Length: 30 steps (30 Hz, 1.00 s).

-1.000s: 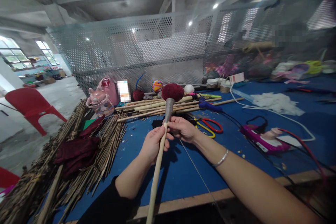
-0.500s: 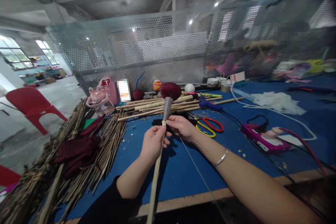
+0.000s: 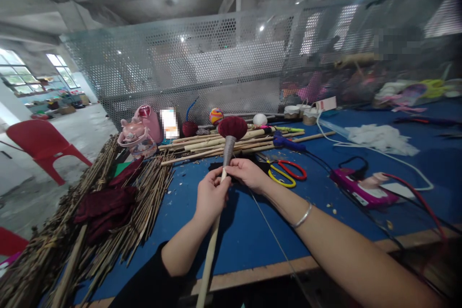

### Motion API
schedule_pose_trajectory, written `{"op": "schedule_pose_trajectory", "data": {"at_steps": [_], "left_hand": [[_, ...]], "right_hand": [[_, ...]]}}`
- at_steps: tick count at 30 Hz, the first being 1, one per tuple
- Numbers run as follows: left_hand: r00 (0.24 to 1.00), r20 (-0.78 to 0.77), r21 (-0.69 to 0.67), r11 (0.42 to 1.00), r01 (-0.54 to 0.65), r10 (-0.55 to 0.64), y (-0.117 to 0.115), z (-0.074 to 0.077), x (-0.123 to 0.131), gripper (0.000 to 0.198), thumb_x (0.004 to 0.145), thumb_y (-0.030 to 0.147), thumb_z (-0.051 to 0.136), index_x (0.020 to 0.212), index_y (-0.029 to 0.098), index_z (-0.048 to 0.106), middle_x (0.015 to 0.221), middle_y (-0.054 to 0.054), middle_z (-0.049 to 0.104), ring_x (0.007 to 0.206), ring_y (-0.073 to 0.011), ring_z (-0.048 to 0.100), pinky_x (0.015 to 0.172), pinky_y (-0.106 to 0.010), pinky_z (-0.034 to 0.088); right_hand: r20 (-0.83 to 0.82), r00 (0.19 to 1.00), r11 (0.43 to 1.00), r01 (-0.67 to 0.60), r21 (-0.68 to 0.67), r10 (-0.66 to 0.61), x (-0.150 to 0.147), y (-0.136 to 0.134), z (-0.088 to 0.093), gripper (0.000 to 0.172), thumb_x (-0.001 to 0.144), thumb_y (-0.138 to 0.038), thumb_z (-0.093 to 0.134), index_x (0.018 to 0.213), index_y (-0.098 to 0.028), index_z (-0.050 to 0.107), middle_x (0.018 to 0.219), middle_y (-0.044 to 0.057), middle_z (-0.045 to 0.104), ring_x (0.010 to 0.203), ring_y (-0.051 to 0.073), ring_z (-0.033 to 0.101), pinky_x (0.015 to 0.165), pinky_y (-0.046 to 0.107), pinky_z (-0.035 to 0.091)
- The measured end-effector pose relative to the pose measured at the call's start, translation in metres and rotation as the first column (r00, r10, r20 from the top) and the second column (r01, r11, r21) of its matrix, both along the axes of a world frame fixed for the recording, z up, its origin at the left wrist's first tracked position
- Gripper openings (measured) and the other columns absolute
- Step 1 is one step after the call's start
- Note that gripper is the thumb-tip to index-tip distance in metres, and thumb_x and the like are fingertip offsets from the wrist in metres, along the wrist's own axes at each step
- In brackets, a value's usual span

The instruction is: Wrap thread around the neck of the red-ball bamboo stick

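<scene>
A pale wooden stick (image 3: pixel 207 262) slants up from the bottom edge, topped by a rounded dark red cloth head (image 3: pixel 233 127). Below that head, tight grey thread wrapping (image 3: pixel 228 149) tapers onto the stick. My left hand (image 3: pixel 211 195) is closed around the stick just under the wrapping. At the lower end of the wrapping, my right hand (image 3: pixel 249 174) pinches with thumb and forefinger against the stick. A loose grey thread (image 3: pixel 272 237) runs from beneath my right hand down past the table edge; the fingers partly hide where it meets the wrapping.
Scissors with red and yellow handles (image 3: pixel 283 173) lie beyond my right hand, near a blue glue gun (image 3: pixel 287 142). Peeled sticks (image 3: pixel 202 147) lie across the back. Bundled twigs (image 3: pixel 144 216) and dark red cloth (image 3: pixel 104 207) fill the left. A magenta power strip (image 3: pixel 361 192) sits right.
My left hand has turned and closed more around the stick, its fingers tucked in. The stick's head has shifted slightly left and down. My right hand stays by the wrapping's lower end.
</scene>
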<state>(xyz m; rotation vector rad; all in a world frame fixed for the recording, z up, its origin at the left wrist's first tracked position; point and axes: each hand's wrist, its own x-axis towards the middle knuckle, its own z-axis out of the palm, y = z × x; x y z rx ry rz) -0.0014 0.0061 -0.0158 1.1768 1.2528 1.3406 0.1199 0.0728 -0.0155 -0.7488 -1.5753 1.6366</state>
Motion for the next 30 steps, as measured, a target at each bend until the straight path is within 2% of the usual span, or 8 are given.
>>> {"op": "schedule_pose_trajectory", "data": {"at_steps": [3,6,11,16,19,24,27,30], "left_hand": [[0.995,0.104,-0.022,1.0,-0.002,0.005,0.003,0.003,-0.004,0.045,0.068,0.035,0.062,0.106,0.011,0.052,0.059,0.003,0.057,0.032,-0.0036,0.037,0.027,-0.016,0.029],[0.986,0.169,0.003,1.0,-0.006,0.005,0.007,0.004,-0.008,0.05,0.067,0.036,0.064,0.108,0.011,0.05,0.061,0.002,0.058,0.033,-0.0032,0.037,0.027,-0.016,0.029],[0.982,0.186,-0.002,1.0,-0.01,0.01,0.007,0.001,-0.009,0.051,0.066,0.036,0.065,0.107,0.011,0.051,0.062,0.002,0.058,0.033,-0.003,0.036,0.027,-0.016,0.028],[0.984,0.178,-0.033,0.999,0.025,-0.019,0.006,-0.001,-0.007,0.051,0.068,0.035,0.064,0.11,0.01,0.051,0.062,0.001,0.059,0.034,-0.0029,0.035,0.027,-0.016,0.028],[0.985,0.169,-0.058,0.998,0.036,-0.026,0.006,-0.001,-0.005,0.051,0.068,0.035,0.064,0.111,0.009,0.051,0.062,0.001,0.059,0.034,-0.0034,0.036,0.027,-0.016,0.028],[0.986,0.163,-0.069,0.997,0.04,-0.029,0.005,-0.001,-0.003,0.051,0.068,0.034,0.064,0.111,0.009,0.051,0.061,0.001,0.058,0.033,-0.0035,0.036,0.026,-0.016,0.028],[0.985,0.172,-0.067,0.997,0.021,-0.009,0.005,0.0,-0.004,0.05,0.068,0.033,0.064,0.11,0.008,0.051,0.061,0.001,0.058,0.033,-0.0032,0.035,0.026,-0.016,0.028],[0.981,0.194,-0.072,0.997,0.007,0.007,0.006,-0.001,-0.005,0.051,0.067,0.033,0.065,0.109,0.008,0.051,0.061,0.001,0.059,0.033,-0.0031,0.035,0.026,-0.016,0.028]], "right_hand": [[0.179,0.981,0.989,0.052,0.137,-0.077,0.015,0.01,0.007,0.04,0.073,-0.052,0.055,0.07,-0.012,0.056,0.05,-0.002,0.051,0.042,0.006,0.038,0.043,0.02,0.027],[0.292,0.846,0.869,0.333,0.366,-0.447,0.048,0.028,0.016,0.044,0.081,-0.052,0.041,0.075,-0.013,0.06,0.065,0.005,0.06,0.053,0.011,0.049,0.051,0.023,0.036],[0.406,0.177,0.437,0.504,0.745,-0.896,0.114,0.072,0.015,0.026,0.075,-0.024,0.051,0.096,-0.013,0.061,0.095,0.013,0.064,0.087,0.025,0.058,0.072,0.032,0.041],[0.658,-0.096,0.608,0.304,0.733,-0.747,0.148,0.121,0.002,0.043,0.07,-0.016,0.05,0.112,-0.008,0.054,0.109,0.022,0.059,0.099,0.032,0.056,0.076,0.038,0.043],[0.756,-0.13,0.708,0.28,0.649,-0.642,0.154,0.137,-0.006,0.042,0.069,-0.019,0.053,0.11,-0.01,0.056,0.106,0.022,0.061,0.097,0.033,0.058,0.075,0.041,0.043],[0.738,-0.132,0.697,0.253,0.671,-0.662,0.156,0.138,-0.012,0.041,0.067,-0.02,0.057,0.107,-0.013,0.056,0.105,0.02,0.061,0.097,0.033,0.057,0.074,0.04,0.044],[0.645,-0.093,0.586,0.336,0.738,-0.759,0.155,0.127,-0.005,0.041,0.069,-0.021,0.054,0.109,-0.009,0.054,0.103,0.022,0.061,0.094,0.032,0.058,0.074,0.038,0.044],[0.4,0.013,0.353,0.499,0.791,-0.916,0.15,0.107,0.011,0.046,0.071,-0.023,0.054,0.114,-0.005,0.049,0.1,0.022,0.061,0.092,0.03,0.058,0.076,0.037,0.044]]}}
